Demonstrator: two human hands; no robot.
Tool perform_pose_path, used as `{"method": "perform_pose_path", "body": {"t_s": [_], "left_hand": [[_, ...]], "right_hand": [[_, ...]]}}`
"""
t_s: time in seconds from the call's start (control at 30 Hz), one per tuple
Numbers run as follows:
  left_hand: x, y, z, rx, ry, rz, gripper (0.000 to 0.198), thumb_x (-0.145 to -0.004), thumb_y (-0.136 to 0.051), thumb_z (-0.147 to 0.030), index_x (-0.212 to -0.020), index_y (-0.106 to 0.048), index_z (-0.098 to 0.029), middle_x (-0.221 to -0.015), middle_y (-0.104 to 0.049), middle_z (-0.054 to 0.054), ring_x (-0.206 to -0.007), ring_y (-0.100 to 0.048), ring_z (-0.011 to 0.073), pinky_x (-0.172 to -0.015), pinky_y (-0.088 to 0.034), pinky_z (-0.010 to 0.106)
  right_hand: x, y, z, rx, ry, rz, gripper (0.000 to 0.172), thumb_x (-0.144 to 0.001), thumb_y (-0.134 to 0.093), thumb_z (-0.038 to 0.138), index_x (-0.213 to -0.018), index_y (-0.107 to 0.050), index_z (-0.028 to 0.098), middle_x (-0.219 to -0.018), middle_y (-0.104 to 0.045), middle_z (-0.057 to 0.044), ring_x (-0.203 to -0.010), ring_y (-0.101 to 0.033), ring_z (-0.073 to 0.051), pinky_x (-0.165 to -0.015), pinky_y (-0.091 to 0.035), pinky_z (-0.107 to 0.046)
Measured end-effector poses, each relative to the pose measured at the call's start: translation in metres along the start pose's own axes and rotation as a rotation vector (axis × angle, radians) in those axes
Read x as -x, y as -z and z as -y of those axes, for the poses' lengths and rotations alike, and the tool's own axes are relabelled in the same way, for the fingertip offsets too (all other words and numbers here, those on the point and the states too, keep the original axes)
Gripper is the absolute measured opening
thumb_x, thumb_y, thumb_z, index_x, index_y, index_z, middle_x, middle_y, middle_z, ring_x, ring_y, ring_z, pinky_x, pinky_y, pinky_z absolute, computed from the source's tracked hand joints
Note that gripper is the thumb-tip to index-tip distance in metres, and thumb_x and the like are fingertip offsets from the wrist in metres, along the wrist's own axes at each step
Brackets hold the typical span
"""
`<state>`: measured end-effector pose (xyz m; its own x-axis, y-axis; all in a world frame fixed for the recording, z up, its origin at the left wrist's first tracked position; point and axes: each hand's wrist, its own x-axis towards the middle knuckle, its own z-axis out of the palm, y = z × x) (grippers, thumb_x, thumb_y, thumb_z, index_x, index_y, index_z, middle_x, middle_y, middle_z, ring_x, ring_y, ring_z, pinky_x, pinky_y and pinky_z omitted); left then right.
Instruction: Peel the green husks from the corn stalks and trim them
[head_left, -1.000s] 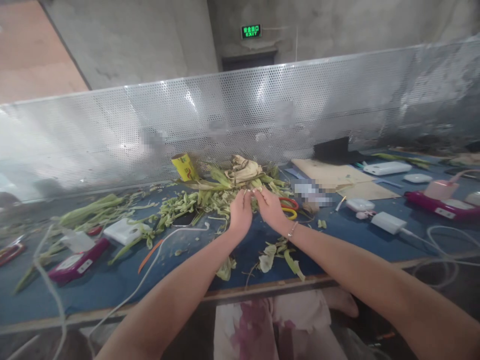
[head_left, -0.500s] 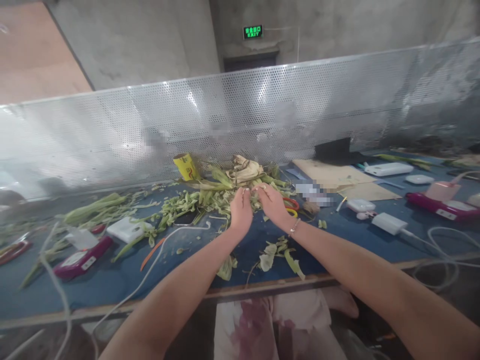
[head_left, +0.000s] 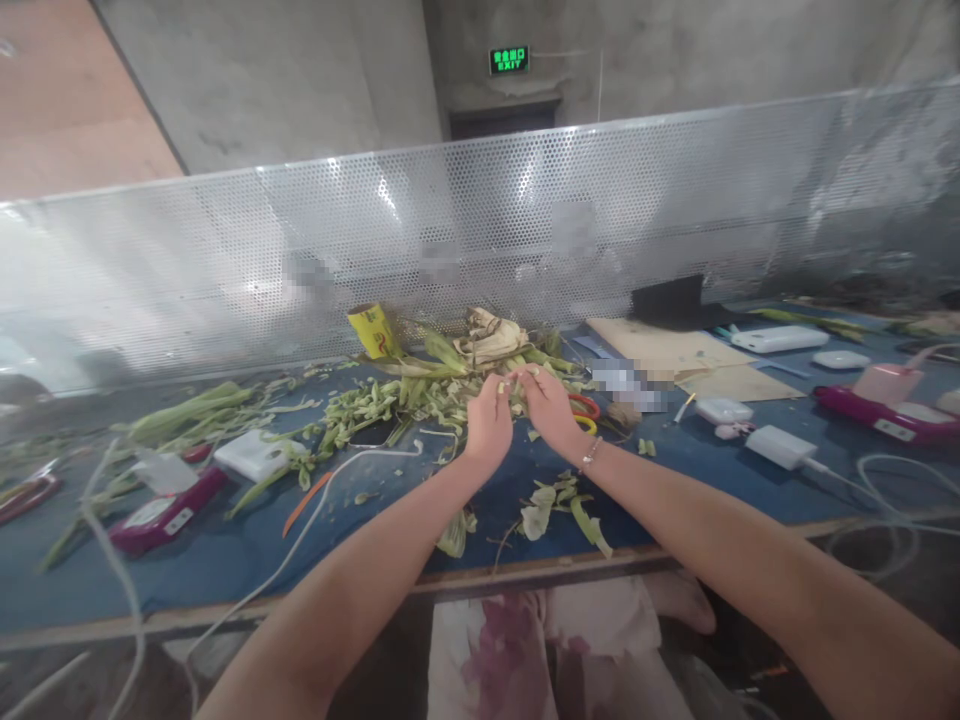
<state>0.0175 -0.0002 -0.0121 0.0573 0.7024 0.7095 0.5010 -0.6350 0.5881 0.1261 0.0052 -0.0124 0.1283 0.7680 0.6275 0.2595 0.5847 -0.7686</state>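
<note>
**Both hands pinch a green stalk piece at the near edge of the cuttings pile**

Far left on the blue table cover (head_left: pixel 675 490): a magenta device (head_left: pixel 161 515), then a white power bank (head_left: pixel 253 455) with a white cable (head_left: pixel 337 478) running toward the table edge. The pile of green stalks and leaf strips (head_left: pixel 375 400) spreads across the middle. A yellow pack (head_left: pixel 373 330) and a dried husk bundle (head_left: pixel 491 338) sit at its back, against the perforated metal screen (head_left: pixel 450 220).

The left hand (head_left: pixel 489 428) has its fingers curled in, tips closed on a small green stalk piece (head_left: pixel 502 386). The right hand (head_left: pixel 551 410), a bracelet (head_left: pixel 592 453) on its wrist, meets it from the other side, fingertips narrow on the same piece. The piece sits at the pile's near right edge, just above the cover. Its far end is hidden among the cuttings.

Handling, as a judgement: very light, soft and fibrous, it bends easily, is likely to tear along the grain, and may be a bit damp. Best taken by fingertip pinch near the ends, with a hand on each side.

Leaf scraps (head_left: pixel 559 505) lie below the wrists. Right of the hands are scissors with red and yellow handles (head_left: pixel 583 412), cardboard (head_left: pixel 675 350) and a white charger (head_left: pixel 780 446).
</note>
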Motion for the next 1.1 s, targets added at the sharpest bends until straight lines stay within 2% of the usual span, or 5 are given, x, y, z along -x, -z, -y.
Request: {"method": "perform_pose_path", "body": {"t_s": [0.27, 0.5, 0.7, 0.9, 1.1], "left_hand": [[0.001, 0.002, 0.002, 0.021, -0.027, 0.032, 0.021, -0.087, -0.034, -0.027, -0.079, -0.051, -0.018, -0.05, -0.039, -0.004, -0.044, -0.035, 0.0088, -0.048, -0.026, 0.022], [-0.003, -0.001, -0.004, 0.095, 0.099, -0.058, 0.026, -0.089, -0.031, -0.032, -0.071, -0.045, -0.018, -0.056, -0.043, -0.002, -0.052, -0.039, 0.0094, -0.053, -0.031, 0.022], [-0.005, -0.002, -0.002, 0.149, 0.209, -0.131, 0.028, -0.089, -0.03, -0.035, -0.069, -0.04, -0.019, -0.057, -0.039, -0.003, -0.053, -0.038, 0.0097, -0.054, -0.032, 0.023], [-0.004, 0.003, 0.008, 0.091, 0.105, -0.002, 0.027, -0.088, -0.032, -0.037, -0.069, -0.041, -0.019, -0.057, -0.044, -0.002, -0.053, -0.043, 0.0094, -0.055, -0.033, 0.023], [-0.004, 0.003, 0.011, 0.267, 0.291, 0.085, 0.031, -0.088, -0.028, -0.044, -0.07, -0.036, -0.021, -0.042, -0.038, -0.007, -0.036, -0.04, 0.0086, -0.043, -0.033, 0.021]], "right_hand": [[-0.001, -0.002, -0.005, -0.109, -0.058, 0.007, 0.032, -0.085, -0.039, 0.044, -0.079, -0.058, 0.019, -0.053, -0.041, 0.004, -0.047, -0.039, -0.011, -0.049, -0.033, -0.025], [-0.001, -0.004, 0.004, -0.151, -0.13, -0.026, 0.031, -0.084, -0.041, 0.043, -0.078, -0.058, 0.019, -0.049, -0.037, 0.005, -0.044, -0.036, -0.01, -0.047, -0.032, -0.024], [0.001, -0.002, 0.01, -0.044, -0.031, -0.013, 0.028, -0.086, -0.039, 0.039, -0.081, -0.057, 0.019, -0.048, -0.037, 0.005, -0.044, -0.037, -0.011, -0.047, -0.032, -0.025], [0.002, 0.001, 0.001, -0.028, -0.033, 0.078, 0.032, -0.086, -0.039, 0.045, -0.072, -0.054, 0.02, -0.045, -0.039, 0.004, -0.042, -0.038, -0.011, -0.045, -0.031, -0.026], [0.003, 0.002, -0.005, 0.051, 0.004, 0.147, 0.034, -0.084, -0.043, 0.044, -0.059, -0.039, 0.021, -0.051, -0.043, 0.003, -0.048, -0.041, -0.012, -0.049, -0.033, -0.027]]}}
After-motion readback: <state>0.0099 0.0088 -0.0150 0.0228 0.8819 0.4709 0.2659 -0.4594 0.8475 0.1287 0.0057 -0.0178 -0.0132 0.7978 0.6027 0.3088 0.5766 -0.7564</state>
